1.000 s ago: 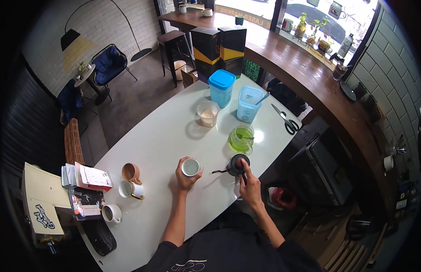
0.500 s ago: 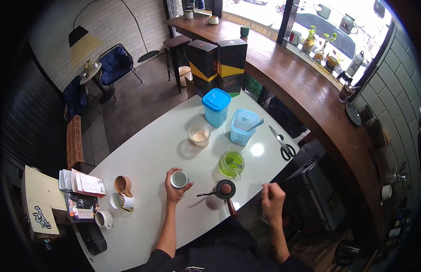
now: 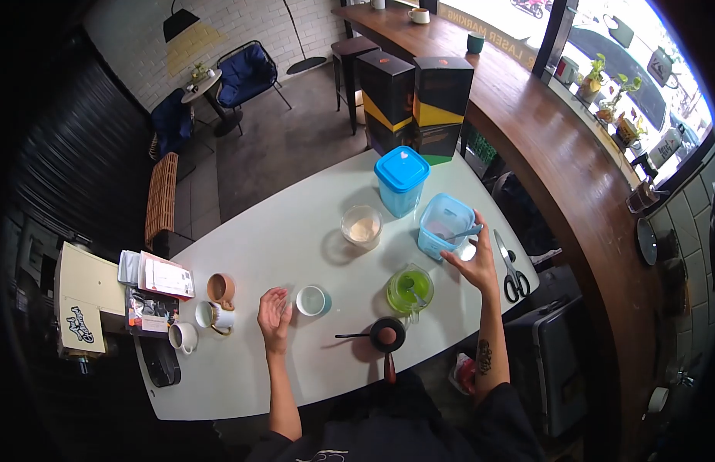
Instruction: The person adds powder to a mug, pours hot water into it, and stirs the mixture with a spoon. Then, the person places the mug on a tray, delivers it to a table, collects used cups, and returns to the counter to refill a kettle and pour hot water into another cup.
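My left hand [image 3: 275, 319] is open, its fingers raised just left of a small white cup [image 3: 313, 301] and apart from it. My right hand [image 3: 478, 266] reaches to the right side of an open light-blue plastic container [image 3: 447, 220]. Thumb and fingers are spread there, close to the handle of a spoon [image 3: 467, 233] standing in the container. Whether they touch it is unclear. Nearer me sits a glass pitcher [image 3: 410, 291] of green liquid with a spoon inside. Below it is a small black pot-like vessel [image 3: 387, 336] with a brown wooden handle.
A blue-lidded container [image 3: 402, 182] and a clear cup of beige contents [image 3: 362, 227] stand farther back. Black scissors [image 3: 513, 277] lie at the right table edge. Several mugs [image 3: 215, 316] and papers [image 3: 164, 276] occupy the left. Tall black boxes [image 3: 442, 108] stand behind.
My left hand has let go of the white cup, which now stands on the table. My right hand has moved forward from the near table edge to the open blue container, its fingers spreading.
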{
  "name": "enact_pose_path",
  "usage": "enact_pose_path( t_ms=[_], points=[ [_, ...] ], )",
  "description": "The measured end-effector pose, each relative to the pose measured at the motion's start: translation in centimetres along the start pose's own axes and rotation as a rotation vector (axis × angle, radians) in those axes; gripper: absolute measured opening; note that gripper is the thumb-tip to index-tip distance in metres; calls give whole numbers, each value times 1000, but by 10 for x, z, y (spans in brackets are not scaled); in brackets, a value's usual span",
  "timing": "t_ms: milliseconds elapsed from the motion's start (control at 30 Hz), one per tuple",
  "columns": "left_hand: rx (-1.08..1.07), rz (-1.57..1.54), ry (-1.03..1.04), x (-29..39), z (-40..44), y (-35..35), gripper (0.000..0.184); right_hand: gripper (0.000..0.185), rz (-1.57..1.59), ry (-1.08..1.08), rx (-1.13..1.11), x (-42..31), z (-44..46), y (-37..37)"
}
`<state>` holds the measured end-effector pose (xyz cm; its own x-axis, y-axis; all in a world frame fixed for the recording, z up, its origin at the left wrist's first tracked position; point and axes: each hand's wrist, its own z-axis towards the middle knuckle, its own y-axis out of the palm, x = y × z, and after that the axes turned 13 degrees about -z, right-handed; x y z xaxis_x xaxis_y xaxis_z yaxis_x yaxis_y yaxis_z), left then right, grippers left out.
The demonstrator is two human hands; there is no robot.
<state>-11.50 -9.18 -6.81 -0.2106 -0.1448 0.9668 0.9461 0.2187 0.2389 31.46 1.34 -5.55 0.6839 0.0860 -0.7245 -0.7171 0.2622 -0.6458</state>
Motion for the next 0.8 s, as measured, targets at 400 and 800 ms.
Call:
enact_pose_path(
  t_ms=[400,800],
  points=[
    [3,-44,81,32,-9,15,43,95,34,-78,143,-24,-5,-17],
    [-456,213,450,105,-44,129,89,103,485,-536,-160,-145,-73,-82]
  ],
)
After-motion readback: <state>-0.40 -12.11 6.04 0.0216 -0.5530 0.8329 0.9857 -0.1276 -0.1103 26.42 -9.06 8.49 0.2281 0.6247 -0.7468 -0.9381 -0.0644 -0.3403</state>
